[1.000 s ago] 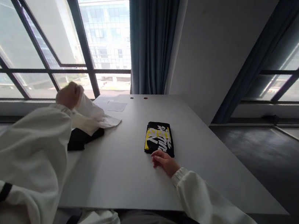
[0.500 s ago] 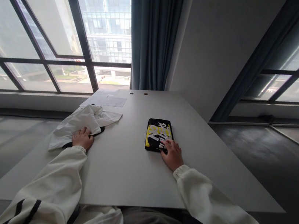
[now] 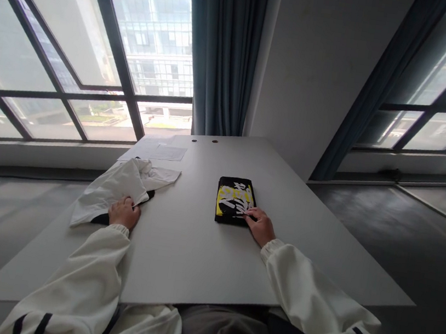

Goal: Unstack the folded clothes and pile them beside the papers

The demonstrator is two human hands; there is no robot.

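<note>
A black T-shirt (image 3: 231,204) with yellow and white print lies folded into a compact rectangle on the white table (image 3: 188,262). At its lower right edge, my right hand (image 3: 261,227) has thumb and fingers drawn together on the fabric. My left hand (image 3: 124,213) rests on the near right part of a crumpled white garment (image 3: 110,184) with black trim, its fingers laid over the cloth. Part of that garment is hidden under the hand.
Sheets of paper (image 3: 167,152) lie at the table's far left, beyond the white garment. Two round holes (image 3: 215,141) sit near the far edge. Behind stand a blue curtain (image 3: 226,51), a wall column (image 3: 310,74) and windows (image 3: 159,31).
My right hand has gone from lying with fingers over the print to pinching the T-shirt's right edge. My left hand has shifted slightly on the white garment. The view has turned a little.
</note>
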